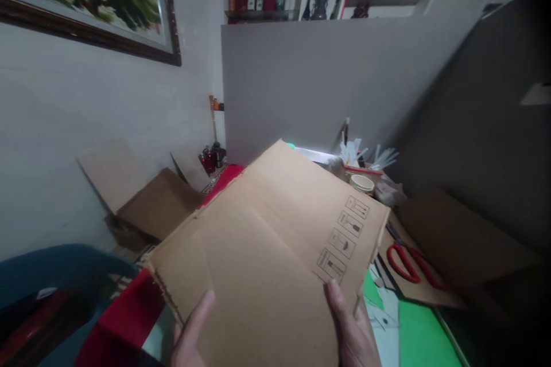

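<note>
A brown cardboard sheet (253, 241) fills the middle of the head view, tilted and raised above the table. Black handling symbols are printed near its right edge, and its left edge is ragged. My left hand (191, 332) grips its lower left side, thumb on the face and fingers hidden behind. My right hand (350, 327) holds the lower right side the same way, its thumb just below the printed symbols. To the right, scissors (407, 261) with red handles lie on another piece of cardboard (426, 292).
An open cardboard box (161, 203) stands at the left by the wall, behind a blue tub (64, 258). Red cloth (129, 309) and a green sheet (426, 332) show beneath. At the back right are a round container (361, 183) and bundled white strips (353, 152).
</note>
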A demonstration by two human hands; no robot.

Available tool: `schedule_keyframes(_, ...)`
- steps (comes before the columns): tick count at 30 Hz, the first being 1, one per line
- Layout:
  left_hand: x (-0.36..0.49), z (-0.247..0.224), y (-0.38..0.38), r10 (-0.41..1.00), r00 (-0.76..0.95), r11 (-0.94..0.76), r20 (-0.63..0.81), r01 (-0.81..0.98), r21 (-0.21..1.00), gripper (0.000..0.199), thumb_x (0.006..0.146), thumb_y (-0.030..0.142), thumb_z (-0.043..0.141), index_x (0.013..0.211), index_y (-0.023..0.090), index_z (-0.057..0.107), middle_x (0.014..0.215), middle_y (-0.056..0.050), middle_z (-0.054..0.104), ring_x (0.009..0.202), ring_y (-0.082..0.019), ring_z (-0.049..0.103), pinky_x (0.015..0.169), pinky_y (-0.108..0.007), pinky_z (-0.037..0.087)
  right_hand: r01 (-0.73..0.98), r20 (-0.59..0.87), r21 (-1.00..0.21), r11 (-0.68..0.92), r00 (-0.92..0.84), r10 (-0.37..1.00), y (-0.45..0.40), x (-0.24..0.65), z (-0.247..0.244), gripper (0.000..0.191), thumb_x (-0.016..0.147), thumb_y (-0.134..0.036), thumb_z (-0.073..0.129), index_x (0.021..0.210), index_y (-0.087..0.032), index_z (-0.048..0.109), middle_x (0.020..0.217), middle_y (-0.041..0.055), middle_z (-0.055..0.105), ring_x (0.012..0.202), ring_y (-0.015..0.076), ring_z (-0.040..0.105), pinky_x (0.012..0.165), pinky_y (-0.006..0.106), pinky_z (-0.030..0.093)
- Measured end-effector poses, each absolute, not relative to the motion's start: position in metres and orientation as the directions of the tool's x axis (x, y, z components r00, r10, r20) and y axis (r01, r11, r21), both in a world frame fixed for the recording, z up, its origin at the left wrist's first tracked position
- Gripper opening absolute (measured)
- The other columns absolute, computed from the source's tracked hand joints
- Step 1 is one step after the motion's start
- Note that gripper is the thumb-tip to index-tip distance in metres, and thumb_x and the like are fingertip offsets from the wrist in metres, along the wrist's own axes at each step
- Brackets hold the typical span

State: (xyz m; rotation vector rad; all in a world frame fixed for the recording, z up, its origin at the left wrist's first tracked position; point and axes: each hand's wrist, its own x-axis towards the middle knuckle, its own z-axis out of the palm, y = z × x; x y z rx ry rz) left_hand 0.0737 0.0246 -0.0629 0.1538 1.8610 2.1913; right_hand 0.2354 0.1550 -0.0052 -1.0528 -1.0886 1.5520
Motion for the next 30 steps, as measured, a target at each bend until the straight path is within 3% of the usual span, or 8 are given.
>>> schedule_keyframes(2, 0.068, -0.062, 0.026, 0.242, -0.960, -0.220, -0.141, -0.195, 0.956, 0.020, 0.079, 0.038, 0.069, 0.094, 0.026, 0.076, 0.132, 0.001, 0.068, 0.141, -0.034, 0.043, 0.115, -0.045, 0.042, -0.259, -0.120, -0.950, -0.177, -0.222, 0.968, 0.149, 0.231, 0.003, 0.072, 0.090, -0.057, 0.059, 0.152, -0.023, 0.042, 0.116, 0.0083, 0.076, 0.104, 0.0320, 0.072, 0.087, 0.048, 0.059)
schedule_keyframes(7, 0.060, -0.035, 0.031, 0.351, -0.869, -0.242, -0.348, -0.444, 0.863, 0.034, 0.078, 0.049, 0.071, 0.103, 0.027, 0.073, 0.130, 0.000, 0.069, 0.136, -0.036, 0.049, 0.104, -0.047, 0.054, -0.305, -0.143, -0.933, -0.191, -0.171, 0.975, 0.137, 0.227, 0.005, 0.079, 0.093, -0.055, 0.056, 0.158, -0.023, 0.026, 0.134, 0.0093, 0.067, 0.116, 0.0327, 0.067, 0.087, 0.046, 0.061)
schedule_keyframes(12, 0.074, 0.020, 0.051, 0.341, -0.892, -0.346, -0.296, -0.412, 0.843, 0.062, 0.078, 0.045, 0.076, 0.136, 0.046, 0.054, 0.138, 0.009, 0.062, 0.138, -0.028, 0.047, 0.115, -0.041, 0.040, -0.348, -0.264, -0.888, -0.301, -0.150, 0.953, 0.126, 0.223, 0.003, 0.087, 0.089, -0.059, 0.060, 0.159, -0.025, 0.022, 0.143, 0.0068, 0.060, 0.130, 0.0332, 0.056, 0.095, 0.047, 0.058)
schedule_keyframes(15, 0.076, 0.036, 0.058, 0.344, -0.904, -0.345, -0.255, -0.374, 0.861, 0.067, 0.078, 0.038, 0.078, 0.139, 0.045, 0.052, 0.133, 0.007, 0.065, 0.138, -0.028, 0.047, 0.119, -0.041, 0.035, -0.423, -0.333, -0.814, -0.398, -0.222, 0.917, 0.123, 0.221, 0.003, 0.084, 0.086, -0.058, 0.066, 0.157, -0.029, 0.029, 0.136, 0.0065, 0.065, 0.126, 0.0340, 0.060, 0.096, 0.047, 0.057)
schedule_keyframes(18, 0.067, 0.035, 0.059, 0.360, -0.911, -0.319, -0.200, -0.321, 0.892, 0.070, 0.076, 0.037, 0.080, 0.141, 0.042, 0.052, 0.135, 0.003, 0.065, 0.132, -0.029, 0.054, 0.115, -0.044, 0.040, -0.554, -0.268, -0.726, -0.408, -0.319, 0.909, 0.125, 0.225, 0.006, 0.083, 0.085, -0.048, 0.071, 0.156, -0.032, 0.030, 0.128, 0.0051, 0.071, 0.121, 0.0327, 0.064, 0.099, 0.048, 0.054)
schedule_keyframes(22, 0.059, 0.035, 0.055, 0.411, -0.890, -0.314, -0.196, -0.340, 0.886, 0.066, 0.077, 0.033, 0.080, 0.138, 0.040, 0.056, 0.135, 0.000, 0.066, 0.127, -0.029, 0.059, 0.111, -0.042, 0.045, -0.589, -0.188, -0.611, -0.529, -0.541, 0.820, 0.129, 0.242, 0.014, 0.088, 0.078, -0.034, 0.076, 0.154, -0.023, 0.035, 0.123, 0.0115, 0.073, 0.119, 0.0352, 0.064, 0.103, 0.053, 0.047)
schedule_keyframes(26, 0.060, 0.040, 0.054, 0.488, -0.830, -0.290, -0.270, -0.446, 0.847, 0.062, 0.079, 0.029, 0.076, 0.137, 0.041, 0.057, 0.133, 0.000, 0.067, 0.119, -0.027, 0.065, 0.105, -0.041, 0.052, -0.549, -0.154, -0.632, -0.546, -0.602, 0.783, 0.129, 0.259, 0.016, 0.096, 0.072, -0.026, 0.081, 0.155, -0.025, 0.031, 0.127, 0.0124, 0.071, 0.125, 0.0342, 0.061, 0.107, 0.052, 0.043)
schedule_keyframes(30, 0.066, 0.046, 0.054, 0.480, -0.846, -0.321, -0.231, -0.415, 0.851, 0.062, 0.080, 0.030, 0.076, 0.137, 0.043, 0.055, 0.135, 0.002, 0.066, 0.122, -0.026, 0.063, 0.105, -0.038, 0.051, -0.517, -0.178, -0.678, -0.523, -0.575, 0.799, 0.128, 0.261, 0.004, 0.099, 0.075, -0.031, 0.082, 0.156, -0.024, 0.025, 0.129, 0.0132, 0.070, 0.127, 0.0335, 0.059, 0.107, 0.051, 0.044)
